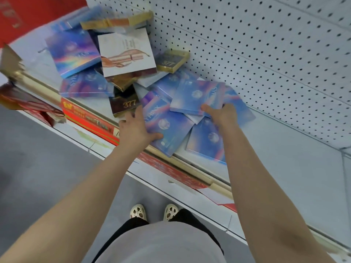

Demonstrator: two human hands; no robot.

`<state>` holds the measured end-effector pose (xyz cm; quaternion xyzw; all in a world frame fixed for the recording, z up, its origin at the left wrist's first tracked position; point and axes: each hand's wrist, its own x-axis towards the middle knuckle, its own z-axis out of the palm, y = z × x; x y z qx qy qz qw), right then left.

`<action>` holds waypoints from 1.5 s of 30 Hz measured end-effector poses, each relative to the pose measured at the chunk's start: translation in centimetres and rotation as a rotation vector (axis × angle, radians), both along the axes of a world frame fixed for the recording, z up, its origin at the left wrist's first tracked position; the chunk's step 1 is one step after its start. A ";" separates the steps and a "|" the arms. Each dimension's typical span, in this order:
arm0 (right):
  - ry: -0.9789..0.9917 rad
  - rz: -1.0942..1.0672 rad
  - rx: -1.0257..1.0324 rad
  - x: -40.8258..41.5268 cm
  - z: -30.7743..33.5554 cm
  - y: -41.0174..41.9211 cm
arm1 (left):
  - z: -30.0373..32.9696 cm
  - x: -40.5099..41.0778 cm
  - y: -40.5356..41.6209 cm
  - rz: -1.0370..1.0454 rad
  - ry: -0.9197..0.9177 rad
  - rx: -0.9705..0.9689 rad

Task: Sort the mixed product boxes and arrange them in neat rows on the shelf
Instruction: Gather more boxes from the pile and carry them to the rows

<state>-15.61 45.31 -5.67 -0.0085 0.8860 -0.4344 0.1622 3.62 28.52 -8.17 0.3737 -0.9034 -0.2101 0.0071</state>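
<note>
Sorting barely begun: the left hand grips one blue box, the right hand clasps another blue box; beyond them, the mixed pile lies unsorted.

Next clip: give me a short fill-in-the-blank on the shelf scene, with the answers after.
1. The dark box by the left hand bears the number ____.
2. The right hand grips a ____ box.
3. The wall behind the shelf is dotted with ____.

Answers: 377; blue; holes
</note>
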 end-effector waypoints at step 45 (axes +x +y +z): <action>0.387 -1.014 -0.374 25.7 0.4 26.0 | 0.8 -1.1 17.1 -0.317 0.536 0.991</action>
